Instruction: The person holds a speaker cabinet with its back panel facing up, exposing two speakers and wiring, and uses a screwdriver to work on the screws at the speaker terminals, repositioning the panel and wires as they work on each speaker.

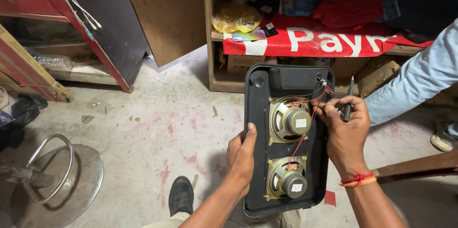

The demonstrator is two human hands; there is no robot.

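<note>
Black panel (261, 170), rounded corners, held upright over the floor (157, 127), inner side toward the camera. Two round speakers mounted on it, one above the other: upper speaker (288, 119) near the middle, lower speaker (287, 179) near the bottom edge. Thin red wires (305, 135) running from the upper right corner of the panel down across the upper speaker to the lower one.

Left hand (241, 156) on the left edge of the panel, grip clenched around that edge, thumb on the inner face, fingers hidden behind. Right hand (346, 130) at the right edge, beside the upper speaker, grip closed on a dark pen-like tool (349, 99) that stands up between the fingers; fingertips touching the red wires close to the speaker. Red thread band (358, 179) around the right wrist.

Black shoe (181, 194) on the floor, below and left of the panel. Pale floor with pink stains and small scraps. Round metal stool base (71, 180) at lower left. Wooden shelf (217, 37) behind the panel, with a red and white banner (324, 42) hanging from it, a yellow bag (236, 18) and other clutter above. Sleeve of another person (415, 82), light blue, entering from the right, near the right hand but apart from it.
</note>
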